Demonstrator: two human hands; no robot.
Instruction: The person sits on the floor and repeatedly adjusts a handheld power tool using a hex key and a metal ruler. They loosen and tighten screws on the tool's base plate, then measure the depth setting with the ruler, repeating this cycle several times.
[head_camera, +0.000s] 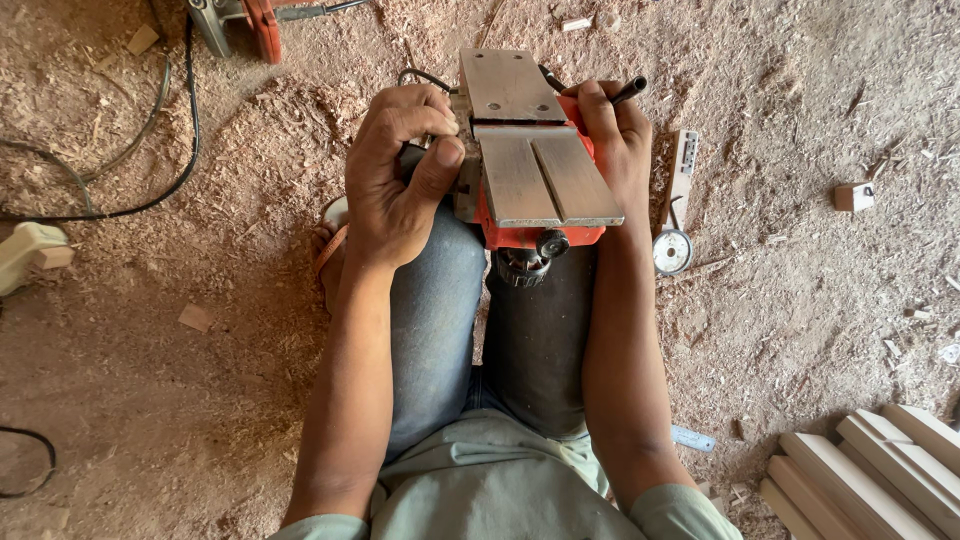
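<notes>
here we grip an orange electric planer (535, 165) turned sole-up on our knees, its grey metal plates facing the camera. our left hand (400, 180) clamps its left side, thumb pressed by the plate edge; our right hand (618, 135) wraps its right side, closed on a thin dark tool (630, 90). right of the planer a white marking gauge (678, 205) lies in sawdust; pale wooden slats (880, 470) are stacked well below-right of it.

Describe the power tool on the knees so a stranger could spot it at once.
Start at the person's knees, mid-frame, over the sawdust floor. Upside down between the left hand and right hand sits a planer. Its two-part flat grey sole faces up on an orange body, unlike the other orange tool at the top edge.
</notes>
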